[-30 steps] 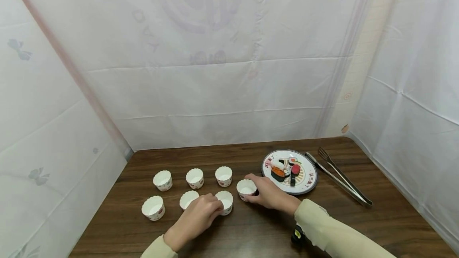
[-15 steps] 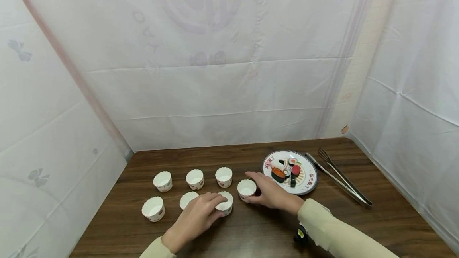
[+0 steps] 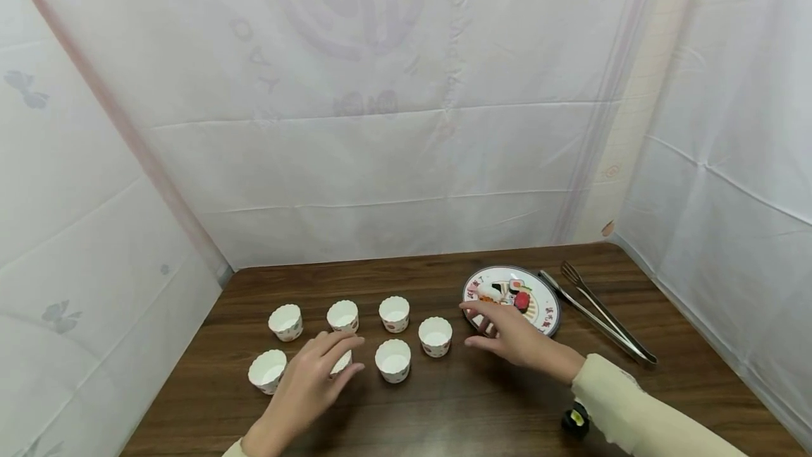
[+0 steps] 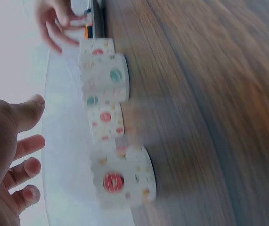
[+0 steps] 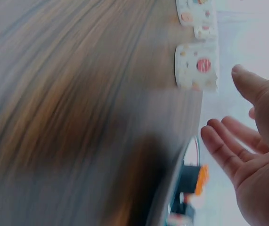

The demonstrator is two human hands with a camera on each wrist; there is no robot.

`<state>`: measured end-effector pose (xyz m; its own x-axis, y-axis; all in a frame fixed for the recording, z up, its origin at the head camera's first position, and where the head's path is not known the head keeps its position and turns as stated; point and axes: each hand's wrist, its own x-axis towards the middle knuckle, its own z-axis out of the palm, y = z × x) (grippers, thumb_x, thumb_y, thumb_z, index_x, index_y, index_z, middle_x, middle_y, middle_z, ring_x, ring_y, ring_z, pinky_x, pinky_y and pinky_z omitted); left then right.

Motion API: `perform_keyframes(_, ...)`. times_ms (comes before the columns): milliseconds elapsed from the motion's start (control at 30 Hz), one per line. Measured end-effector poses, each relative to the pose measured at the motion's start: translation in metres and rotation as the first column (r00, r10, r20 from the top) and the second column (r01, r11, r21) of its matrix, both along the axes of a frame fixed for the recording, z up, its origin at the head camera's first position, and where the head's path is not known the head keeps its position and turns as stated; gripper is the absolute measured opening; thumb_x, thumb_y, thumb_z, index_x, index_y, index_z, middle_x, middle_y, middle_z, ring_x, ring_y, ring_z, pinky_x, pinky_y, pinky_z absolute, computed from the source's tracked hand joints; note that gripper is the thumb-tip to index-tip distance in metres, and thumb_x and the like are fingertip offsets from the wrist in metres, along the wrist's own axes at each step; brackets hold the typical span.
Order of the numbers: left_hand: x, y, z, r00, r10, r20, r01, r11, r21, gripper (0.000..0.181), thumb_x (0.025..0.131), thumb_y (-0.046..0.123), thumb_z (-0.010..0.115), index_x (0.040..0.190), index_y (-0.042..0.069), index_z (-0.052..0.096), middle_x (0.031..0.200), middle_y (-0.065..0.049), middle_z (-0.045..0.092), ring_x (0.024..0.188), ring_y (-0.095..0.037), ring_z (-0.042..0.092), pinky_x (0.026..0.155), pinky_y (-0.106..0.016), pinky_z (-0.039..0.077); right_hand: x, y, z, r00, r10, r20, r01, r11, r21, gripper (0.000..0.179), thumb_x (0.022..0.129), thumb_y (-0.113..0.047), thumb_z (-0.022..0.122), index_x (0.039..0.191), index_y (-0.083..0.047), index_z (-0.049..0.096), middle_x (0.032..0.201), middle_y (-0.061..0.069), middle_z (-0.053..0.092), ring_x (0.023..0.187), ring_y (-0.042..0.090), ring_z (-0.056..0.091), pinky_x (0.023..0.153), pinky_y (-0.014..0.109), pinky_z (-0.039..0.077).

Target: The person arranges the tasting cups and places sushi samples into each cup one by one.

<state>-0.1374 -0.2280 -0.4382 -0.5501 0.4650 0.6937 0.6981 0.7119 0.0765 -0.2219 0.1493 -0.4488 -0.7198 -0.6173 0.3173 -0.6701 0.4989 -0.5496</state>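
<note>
My left hand (image 3: 311,376) hovers over the front row of white paper baking cups, fingers spread and nothing in them. It partly covers the front middle cup (image 3: 342,365); another cup (image 3: 393,360) stands just right of its thumb. Over the left edge of the plate (image 3: 547,288), my right hand (image 3: 514,337) is held with fingers apart and holding nothing. Sushi pieces lie on that plate, among them a red-topped one (image 3: 522,301); the orange-topped piece (image 5: 201,180) shows below the hand in the right wrist view. The rightmost cup (image 3: 435,336) stands left of the right fingertips.
Metal tongs (image 3: 599,312) lie on the brown table right of the plate. More cups stand at the left, such as the back left one (image 3: 285,322) and the front left one (image 3: 267,371). A black sushi roll (image 3: 575,420) shows beside the right sleeve. White sheeting encloses the table.
Both hands have come away from the cups they touched. The left hand has moved left and the right hand right to the plate, with fingers spread. The cups stay in place.
</note>
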Motion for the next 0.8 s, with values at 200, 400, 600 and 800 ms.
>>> perform_keyframes(200,0.007,-0.025,0.001,0.998,0.065,-0.006,-0.065,0.997,0.039,0.039,0.102,0.043,0.062,0.117,0.008,0.074,0.114,-0.003,0.071,0.097,-0.021,0.067,0.088,-0.042,0.049,-0.003,0.038,0.005,0.984,-0.031,-0.173,0.029,0.999,-0.014,0.046,0.089,-0.011,0.081,0.131,0.0,0.064,0.1,0.009,0.072,0.076,0.006,0.064,0.063,0.029,0.057)
perform_keyframes(400,0.012,-0.044,0.001,0.99,0.138,-0.004,-0.138,0.989,0.053,0.053,0.106,0.052,0.045,0.113,0.009,0.074,0.113,-0.002,0.071,0.093,-0.019,0.065,0.084,-0.041,0.049,-0.004,0.066,0.005,0.947,-0.133,-0.294,0.137,0.991,-0.007,0.039,0.086,-0.009,0.083,0.123,-0.006,0.07,0.096,0.003,0.073,0.076,0.008,0.064,0.061,0.026,0.055)
perform_keyframes(600,0.014,-0.059,-0.002,0.978,0.205,-0.04,-0.202,0.976,0.081,0.057,0.104,0.058,0.047,0.113,0.008,0.074,0.114,-0.005,0.071,0.085,-0.015,0.055,0.072,-0.03,0.038,-0.002,0.092,0.001,0.91,-0.21,-0.358,0.23,0.973,0.016,0.04,0.084,-0.008,0.085,0.122,-0.006,0.071,0.098,0.005,0.071,0.076,0.014,0.063,0.06,0.026,0.052)
perform_keyframes(800,0.016,-0.071,-0.005,0.964,0.264,-0.022,-0.261,0.96,0.105,0.05,0.098,0.053,0.065,0.123,0.011,0.072,0.124,-0.013,0.067,0.1,-0.035,0.061,0.07,-0.05,0.045,-0.004,0.114,-0.005,0.858,-0.28,-0.432,0.33,0.943,0.045,0.043,0.08,-0.008,0.088,0.12,-0.004,0.072,0.11,0.009,0.072,0.09,0.02,0.063,0.071,0.04,0.054)
